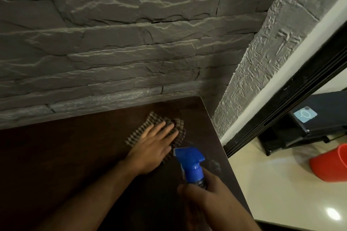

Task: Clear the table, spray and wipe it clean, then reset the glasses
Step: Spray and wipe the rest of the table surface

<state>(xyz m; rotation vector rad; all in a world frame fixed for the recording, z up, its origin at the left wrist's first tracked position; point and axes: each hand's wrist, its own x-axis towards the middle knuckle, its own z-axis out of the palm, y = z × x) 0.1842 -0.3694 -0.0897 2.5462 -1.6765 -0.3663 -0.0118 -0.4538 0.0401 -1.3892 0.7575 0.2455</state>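
L hand [153, 148] flat on the checked cloth [176, 127], fingers straight, pressing it to the dark table [65, 155] near the far corner. R hand [204, 195] wrapped round the spray bottle [193, 167], just beside L's fingertips.

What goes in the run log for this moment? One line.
stage: wiping | left hand: flat on checked cloth, far right corner of table | right hand: grips spray bottle | glasses: not in view
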